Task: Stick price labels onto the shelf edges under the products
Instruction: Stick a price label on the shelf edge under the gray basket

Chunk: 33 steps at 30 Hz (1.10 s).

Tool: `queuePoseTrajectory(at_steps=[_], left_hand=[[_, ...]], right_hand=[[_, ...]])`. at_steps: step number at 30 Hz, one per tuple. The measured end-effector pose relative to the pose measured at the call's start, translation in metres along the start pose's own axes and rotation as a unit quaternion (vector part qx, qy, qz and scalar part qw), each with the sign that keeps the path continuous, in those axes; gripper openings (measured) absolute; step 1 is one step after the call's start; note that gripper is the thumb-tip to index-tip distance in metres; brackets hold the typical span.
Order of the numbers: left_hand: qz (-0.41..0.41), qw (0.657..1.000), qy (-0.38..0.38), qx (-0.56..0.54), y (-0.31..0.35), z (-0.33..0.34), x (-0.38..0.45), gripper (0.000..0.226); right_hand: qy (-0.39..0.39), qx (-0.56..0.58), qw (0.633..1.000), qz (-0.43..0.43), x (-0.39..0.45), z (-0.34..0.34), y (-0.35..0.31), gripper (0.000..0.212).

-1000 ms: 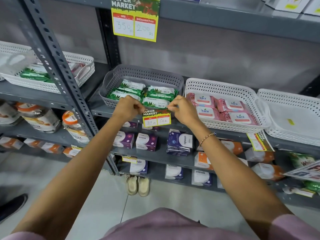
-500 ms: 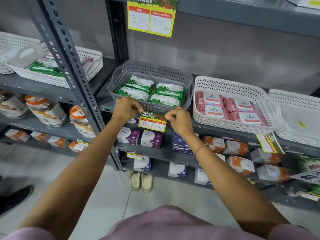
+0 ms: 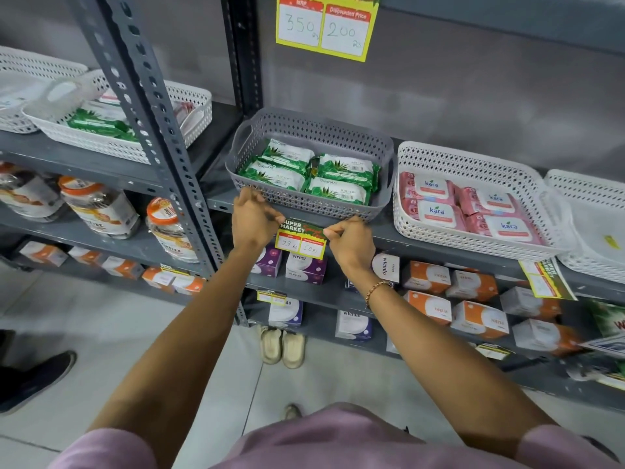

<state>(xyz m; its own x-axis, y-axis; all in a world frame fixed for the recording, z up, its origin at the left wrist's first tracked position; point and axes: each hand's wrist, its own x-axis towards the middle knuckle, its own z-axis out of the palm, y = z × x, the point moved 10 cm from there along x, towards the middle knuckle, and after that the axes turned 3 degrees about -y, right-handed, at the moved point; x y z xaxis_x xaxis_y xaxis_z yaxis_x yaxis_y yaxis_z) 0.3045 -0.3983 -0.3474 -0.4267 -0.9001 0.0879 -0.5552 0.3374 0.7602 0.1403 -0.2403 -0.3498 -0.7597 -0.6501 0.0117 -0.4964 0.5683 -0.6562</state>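
A yellow, green and red price label [image 3: 302, 239], marked 99 and 50, lies against the grey shelf edge [image 3: 422, 239] under a grey basket [image 3: 341, 138] of green wipe packs [image 3: 343, 170]. My left hand [image 3: 253, 221] pinches the label's upper left corner. My right hand [image 3: 350, 241] pinches its upper right corner. Both arms reach forward from below.
A white basket [image 3: 473, 157] with pink Kara packs stands to the right, with another label [image 3: 546, 278] hanging under it. A large 350/200 label [image 3: 326, 27] hangs from the shelf above. A perforated upright [image 3: 159, 130] rises at left. Boxes fill the lower shelves. Someone's dark shoe [image 3: 33, 380] is on the floor.
The label went down from in front of the grey basket to the shelf edge below it, both hands moving with it. The view has closed in on the shelf.
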Motion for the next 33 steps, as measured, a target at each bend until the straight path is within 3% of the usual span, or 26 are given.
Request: queuePoseTrajectory(at_steps=[10,14,20,23,33], left_hand=[[-0.01,0.997,0.05,0.054,0.005,-0.01,-0.016,0.035],[-0.005,0.996,0.06,0.064,-0.004,-0.007,-0.017,0.007],[-0.006,0.997,0.066,0.028,-0.008,-0.006,-0.013,0.019],[0.003,0.997,0.067,0.044,-0.008,-0.004,-0.011,0.006],[0.016,0.998,0.049,0.047,-0.008,0.007,-0.007,0.002]], right_hand=[[0.014,-0.004,1.0,-0.001,0.0,0.005,0.001,0.006],[0.019,0.012,1.0,0.0,0.0,0.008,0.001,0.008],[0.034,0.029,0.999,-0.002,0.005,0.01,0.002,0.01],[0.045,0.032,0.998,0.001,0.006,0.01,0.003,0.011],[0.057,0.016,0.998,-0.004,0.006,0.013,0.01,0.015]])
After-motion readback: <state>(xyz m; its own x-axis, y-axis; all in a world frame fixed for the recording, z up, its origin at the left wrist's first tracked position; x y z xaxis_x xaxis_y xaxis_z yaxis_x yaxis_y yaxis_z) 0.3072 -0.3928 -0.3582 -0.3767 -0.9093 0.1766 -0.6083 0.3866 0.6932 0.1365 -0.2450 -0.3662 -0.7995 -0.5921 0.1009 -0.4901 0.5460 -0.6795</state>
